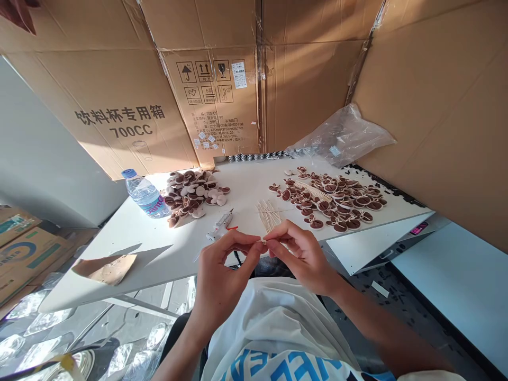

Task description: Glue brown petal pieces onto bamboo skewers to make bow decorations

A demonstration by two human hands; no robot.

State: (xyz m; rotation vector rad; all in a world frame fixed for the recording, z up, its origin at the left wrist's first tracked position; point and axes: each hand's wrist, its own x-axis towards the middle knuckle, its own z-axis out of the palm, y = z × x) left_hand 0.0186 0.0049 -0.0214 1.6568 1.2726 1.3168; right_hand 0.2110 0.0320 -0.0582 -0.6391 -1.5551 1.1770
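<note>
My left hand (pixel 228 264) and my right hand (pixel 299 254) meet in front of my body at the table's near edge, thumbs and forefingers pinched together. Between the fingertips shows a small piece of cream cord (pixel 262 241), looped or knotted; its exact shape is hard to make out. Just beyond the hands lies a bundle of cut cream cords (pixel 269 214). A white glue gun (pixel 220 225) rests to the left of it. Farther left is a heap of brown and cream fabric discs (pixel 194 191). On the right spread many brown discs with cream cord bows (pixel 337 198).
A water bottle (pixel 145 193) leans beside the left heap. A curved cardboard scrap (pixel 105 268) lies near the table's left end. Cardboard walls (pixel 222 32) enclose the back and right, with a clear plastic bag (pixel 343 135) against them. The white table (pixel 166 254) ends before my lap.
</note>
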